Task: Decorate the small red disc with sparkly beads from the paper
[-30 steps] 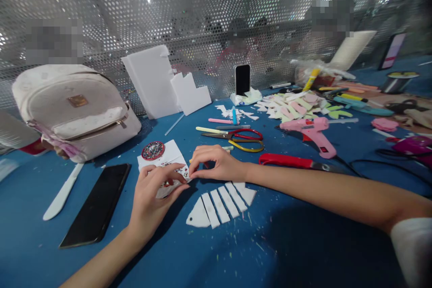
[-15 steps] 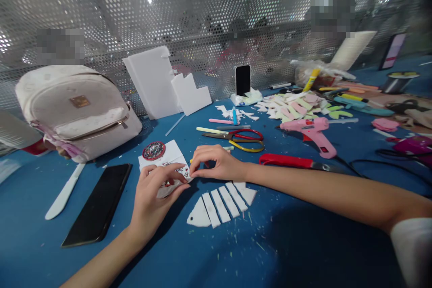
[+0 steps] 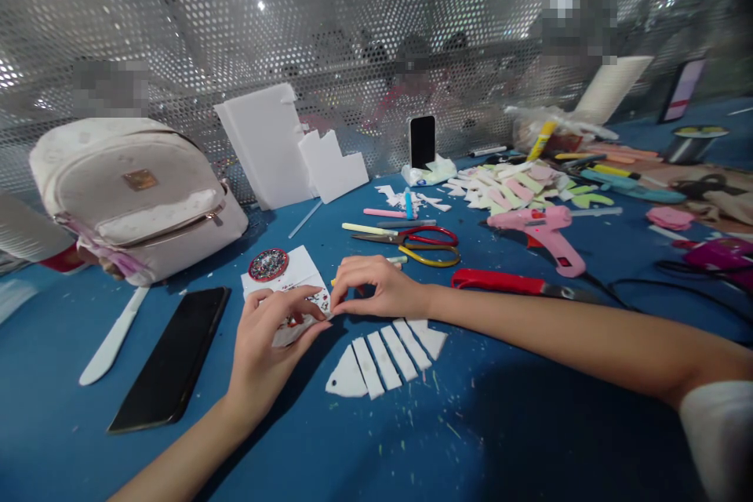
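My left hand (image 3: 274, 329) is curled around a small clear plastic bag (image 3: 292, 329) with red bits showing through, its thumb and fingers bent towards my right hand. Thumb and forefinger of my right hand (image 3: 376, 286) pinch together at the bag's right edge; the fingertips partly hide what they grip. Beneath and behind them lies a white sheet (image 3: 303, 263) dotted with small dark and red specks. On it rests a round red-rimmed dish (image 3: 268, 264) of mixed glittery bits. Just in front of the hands lies a white fish shape (image 3: 347, 375) cut into several strips, with a dark eye dot.
Scissors (image 3: 429, 235), a red cutter (image 3: 500, 280) and a pink glue gun (image 3: 541, 227) lie to the right. Foam scraps (image 3: 506, 184) are heaped behind. A black phone (image 3: 173, 361), a white plastic knife (image 3: 114, 337) and a backpack (image 3: 141, 196) are on the left.
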The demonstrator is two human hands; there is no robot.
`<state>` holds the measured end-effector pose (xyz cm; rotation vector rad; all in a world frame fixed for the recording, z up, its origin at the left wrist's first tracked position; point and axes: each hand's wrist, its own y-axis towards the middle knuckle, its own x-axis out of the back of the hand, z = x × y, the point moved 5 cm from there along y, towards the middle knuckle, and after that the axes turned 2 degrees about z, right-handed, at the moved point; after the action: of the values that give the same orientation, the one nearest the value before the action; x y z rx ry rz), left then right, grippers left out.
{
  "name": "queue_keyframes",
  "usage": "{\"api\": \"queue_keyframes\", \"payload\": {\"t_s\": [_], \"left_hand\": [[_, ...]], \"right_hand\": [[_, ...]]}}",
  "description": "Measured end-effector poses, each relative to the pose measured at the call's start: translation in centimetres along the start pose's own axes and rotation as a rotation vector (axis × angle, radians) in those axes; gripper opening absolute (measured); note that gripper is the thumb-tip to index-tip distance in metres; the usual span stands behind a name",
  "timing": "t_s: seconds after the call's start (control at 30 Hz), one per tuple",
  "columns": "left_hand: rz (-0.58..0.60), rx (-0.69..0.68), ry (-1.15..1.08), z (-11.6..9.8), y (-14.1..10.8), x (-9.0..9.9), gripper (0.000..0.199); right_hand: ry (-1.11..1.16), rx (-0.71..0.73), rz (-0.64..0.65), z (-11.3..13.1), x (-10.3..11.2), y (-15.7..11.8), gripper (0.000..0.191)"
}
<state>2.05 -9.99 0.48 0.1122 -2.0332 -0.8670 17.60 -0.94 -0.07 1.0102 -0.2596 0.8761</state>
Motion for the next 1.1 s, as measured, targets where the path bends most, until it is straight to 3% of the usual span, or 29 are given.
{"api": "queue_keyframes", "payload": {"t_s": [0.6,0.9,1.1], "left_hand": [[-0.038,-0.007,-0.020,-0.1,0.1,-0.3,0.038],[-0.026,0.190,-0.254,1.3,-0.2,-1.2,0.030],[-0.006,0.256,-0.391,1.0,0.5,-2.2,0.030]], "right_hand": [[-0.033,0.041,0.037,0.3,-0.3,-0.3,0.010],[-0.040,0.042,0.055,0.3,-0.3,-0.2,0.009],[-0.003,-0.008,0.061,0.0,-0.2,-0.1,0.006]]}}
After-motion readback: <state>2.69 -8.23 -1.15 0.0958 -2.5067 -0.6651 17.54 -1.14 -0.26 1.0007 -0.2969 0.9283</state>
